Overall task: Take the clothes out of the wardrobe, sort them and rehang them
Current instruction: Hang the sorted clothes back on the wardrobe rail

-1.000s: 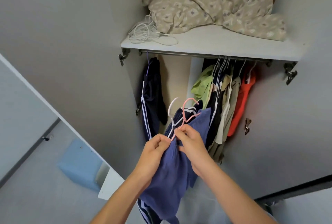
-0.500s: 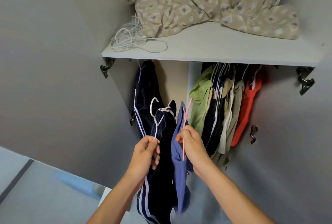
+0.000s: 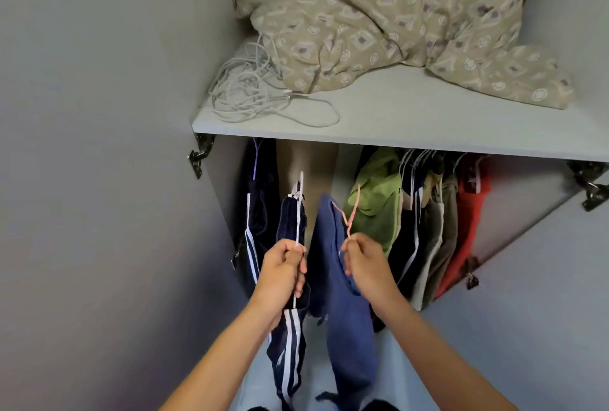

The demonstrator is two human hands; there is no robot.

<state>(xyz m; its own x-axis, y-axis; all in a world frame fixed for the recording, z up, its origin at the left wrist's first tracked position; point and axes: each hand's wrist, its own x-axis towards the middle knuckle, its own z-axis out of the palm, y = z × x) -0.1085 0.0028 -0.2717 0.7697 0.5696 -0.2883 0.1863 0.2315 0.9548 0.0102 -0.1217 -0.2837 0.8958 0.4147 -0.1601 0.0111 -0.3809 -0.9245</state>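
Landmark: wardrobe shelf point(image 3: 428, 120). Below its front edge, both hands hold hangers out in front of the opening. Left hand point(image 3: 283, 274) has fingers curled tight round a white hanger point(image 3: 299, 213) carrying navy track pants with white stripes point(image 3: 290, 344). Right hand point(image 3: 364, 262) pinches, thumb against curled fingers, a pink hanger point(image 3: 351, 216) with a blue garment point(image 3: 346, 311) draped on it. The two garments hang side by side, slightly apart, under the shelf's left half.

Under the shelf's right half hang a green top point(image 3: 375, 199), dark and beige pieces and an orange-red garment point(image 3: 468, 213); another dark striped garment point(image 3: 258, 213) sits far left. On the shelf: patterned beige bedding point(image 3: 395, 15) and a tangle of white cable point(image 3: 250, 91).

Handling, as a guess: fabric soft, light, floppy, likely to slide off thin wire-like hangers if tilted. Best hold is the hanger neck just under the hook, kept level; hangers look bendy, so no yanking.
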